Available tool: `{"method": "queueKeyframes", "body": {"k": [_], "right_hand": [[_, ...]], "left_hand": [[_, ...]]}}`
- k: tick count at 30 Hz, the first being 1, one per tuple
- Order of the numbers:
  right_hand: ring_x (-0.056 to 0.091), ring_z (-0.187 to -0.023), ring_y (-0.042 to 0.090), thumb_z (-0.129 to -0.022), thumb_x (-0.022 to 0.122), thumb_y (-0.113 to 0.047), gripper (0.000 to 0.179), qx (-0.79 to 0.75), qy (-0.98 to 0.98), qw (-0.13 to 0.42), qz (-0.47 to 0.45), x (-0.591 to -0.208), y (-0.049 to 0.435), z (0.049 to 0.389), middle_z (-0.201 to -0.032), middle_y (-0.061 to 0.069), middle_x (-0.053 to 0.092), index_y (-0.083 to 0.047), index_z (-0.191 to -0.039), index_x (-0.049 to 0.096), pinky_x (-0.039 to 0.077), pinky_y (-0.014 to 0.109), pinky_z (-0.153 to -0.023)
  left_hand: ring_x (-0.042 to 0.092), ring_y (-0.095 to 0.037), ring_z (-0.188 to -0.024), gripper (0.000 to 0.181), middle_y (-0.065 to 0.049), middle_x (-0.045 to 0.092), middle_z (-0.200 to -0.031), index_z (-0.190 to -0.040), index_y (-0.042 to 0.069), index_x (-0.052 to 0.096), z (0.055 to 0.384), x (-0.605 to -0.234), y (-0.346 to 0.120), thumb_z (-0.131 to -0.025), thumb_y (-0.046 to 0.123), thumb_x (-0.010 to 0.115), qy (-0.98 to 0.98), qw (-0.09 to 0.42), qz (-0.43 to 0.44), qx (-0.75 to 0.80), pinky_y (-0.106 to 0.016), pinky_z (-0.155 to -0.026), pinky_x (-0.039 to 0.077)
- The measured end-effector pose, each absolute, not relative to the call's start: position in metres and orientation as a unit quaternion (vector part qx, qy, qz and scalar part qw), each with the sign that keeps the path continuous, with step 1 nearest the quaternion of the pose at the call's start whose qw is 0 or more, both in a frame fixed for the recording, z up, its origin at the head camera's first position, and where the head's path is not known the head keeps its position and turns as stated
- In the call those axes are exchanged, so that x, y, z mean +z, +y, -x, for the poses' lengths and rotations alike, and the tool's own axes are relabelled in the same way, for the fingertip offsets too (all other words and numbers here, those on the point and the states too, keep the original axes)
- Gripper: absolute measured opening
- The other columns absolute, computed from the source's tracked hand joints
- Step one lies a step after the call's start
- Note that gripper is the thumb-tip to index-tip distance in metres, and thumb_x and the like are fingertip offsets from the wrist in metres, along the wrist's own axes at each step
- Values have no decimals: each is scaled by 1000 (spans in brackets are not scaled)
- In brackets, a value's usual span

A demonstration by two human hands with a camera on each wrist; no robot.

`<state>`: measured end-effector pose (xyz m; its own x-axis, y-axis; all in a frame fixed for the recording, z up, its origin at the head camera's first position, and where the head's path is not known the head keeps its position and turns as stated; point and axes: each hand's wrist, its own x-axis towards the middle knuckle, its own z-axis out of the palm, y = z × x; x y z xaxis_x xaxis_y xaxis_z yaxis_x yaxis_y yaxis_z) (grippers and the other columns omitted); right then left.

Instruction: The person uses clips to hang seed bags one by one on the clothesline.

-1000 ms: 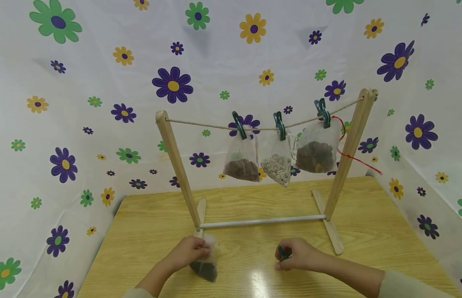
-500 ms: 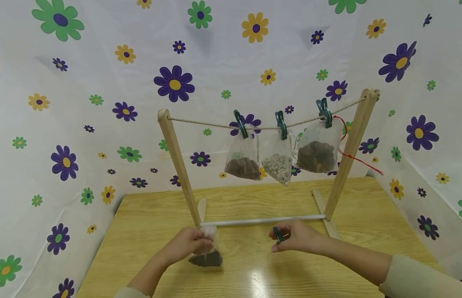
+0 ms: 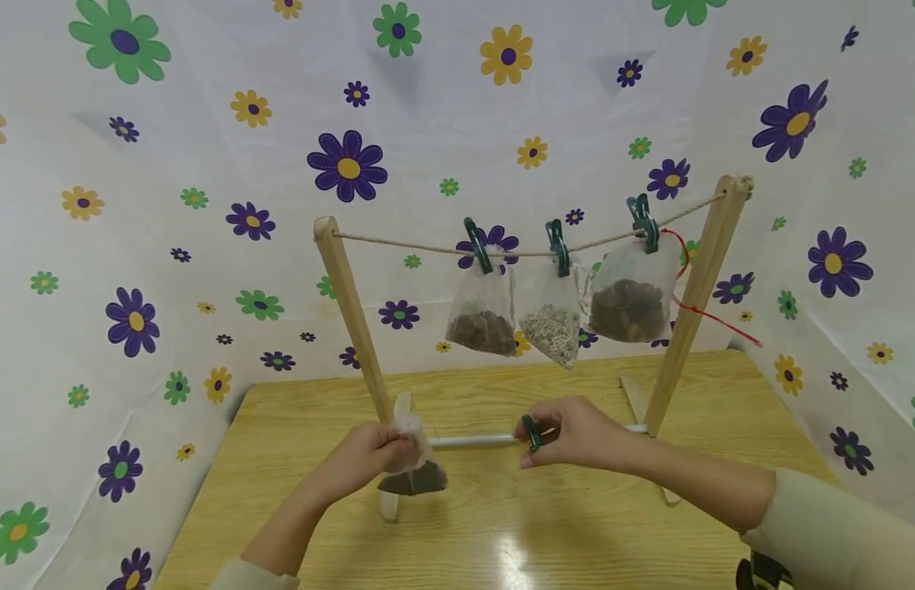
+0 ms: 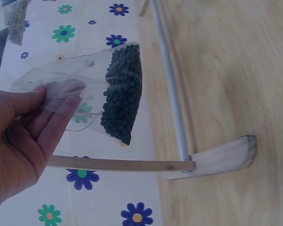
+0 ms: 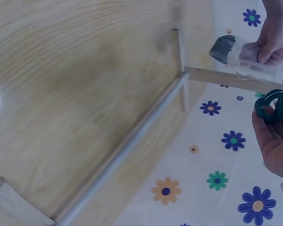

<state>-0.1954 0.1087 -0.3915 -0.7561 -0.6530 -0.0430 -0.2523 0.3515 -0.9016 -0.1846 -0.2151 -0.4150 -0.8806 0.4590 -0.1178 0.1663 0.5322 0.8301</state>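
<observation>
My left hand (image 3: 365,459) pinches the gathered top of a clear mesh drawstring bag (image 4: 66,89). Small dark round beads or seeds (image 4: 122,92) fill the bag's bottom, which hangs in front of the rack's left foot. A dark green clothespin (image 3: 531,432) sits between the thumb and fingers of my right hand (image 3: 579,434), in front of the white crossbar. In the right wrist view the same green clip (image 5: 275,107) shows close to the fingertips. Both hands are below the rope (image 3: 398,244), on which three filled bags hang.
Green clips hold a brown-filled bag (image 3: 481,328), a pale-flecked bag (image 3: 553,328) and a dark-brown-filled bag (image 3: 627,307) on the rope. Wooden posts (image 3: 347,311) stand at each end, joined low by a white rod (image 3: 472,441). A red string (image 3: 716,321) trails by the right post.
Both hands have risen from near the tabletop. The left lifts the bag up; the right carries the clothespin up and to the left, closer to the left hand.
</observation>
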Motion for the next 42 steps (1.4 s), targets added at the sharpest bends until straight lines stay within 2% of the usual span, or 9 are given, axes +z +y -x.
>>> {"method": "queueKeyframes", "body": {"k": [8, 13, 18, 21, 27, 36, 42], "right_hand": [[68, -92, 17, -78, 79, -18, 27, -480, 803, 179, 304, -362, 94, 202, -100, 8, 70, -4, -99, 68, 54, 22, -77], [68, -93, 19, -78, 78, -18, 27, -473, 804, 163, 321, -343, 87, 206, -101, 8, 70, -4, -100, 68, 53, 23, -79], [69, -93, 18, -78, 78, -17, 25, -450, 809, 135, 353, -319, 75, 211, -100, 6, 70, -6, -97, 67, 53, 22, -79], [69, -90, 15, -78, 78, -17, 24, -439, 813, 120, 363, -301, 66, 212, -97, 4, 70, -7, -97, 67, 53, 22, -79], [69, -84, 12, -77, 79, -16, 24, -449, 806, 84, 376, -269, 50, 218, -93, 4, 71, -5, -96, 68, 54, 23, -76], [69, -91, 14, -81, 75, -12, 20, -533, 768, -11, 355, -232, 33, 231, -97, 7, 69, -4, -98, 67, 54, 27, -80], [68, -91, 14, -84, 72, -13, 20, -576, 744, -39, 336, -215, 24, 240, -98, 8, 70, -4, -101, 67, 53, 28, -81]], "left_hand": [[67, -25, -98, 30, -16, 70, -103, -109, -5, 67, 191, -395, -203, -98, 18, 51, 867, 116, -119, 470, -34, -79, 55], [68, -21, -95, 29, -12, 71, -101, -108, 0, 68, 193, -386, -192, -96, 23, 56, 864, 68, -54, 496, -35, -81, 54], [67, -22, -99, 26, -13, 70, -106, -110, 1, 68, 197, -375, -181, -96, 20, 58, 840, 16, -19, 543, -35, -87, 52], [68, -19, -97, 24, -15, 69, -106, -109, 0, 68, 201, -367, -176, -95, 17, 59, 814, -18, -13, 581, -31, -84, 53], [70, -11, -80, 19, -14, 72, -93, -102, -4, 67, 207, -350, -167, -91, 11, 63, 760, -81, 1, 645, -26, -73, 55], [70, -12, -75, 17, -1, 72, -81, -97, -5, 68, 212, -324, -151, -88, 10, 68, 700, -165, -14, 695, -29, -74, 56], [69, -11, -74, 19, 3, 71, -78, -95, -5, 69, 218, -313, -143, -88, 13, 68, 686, -183, -32, 703, -28, -74, 56]]}}
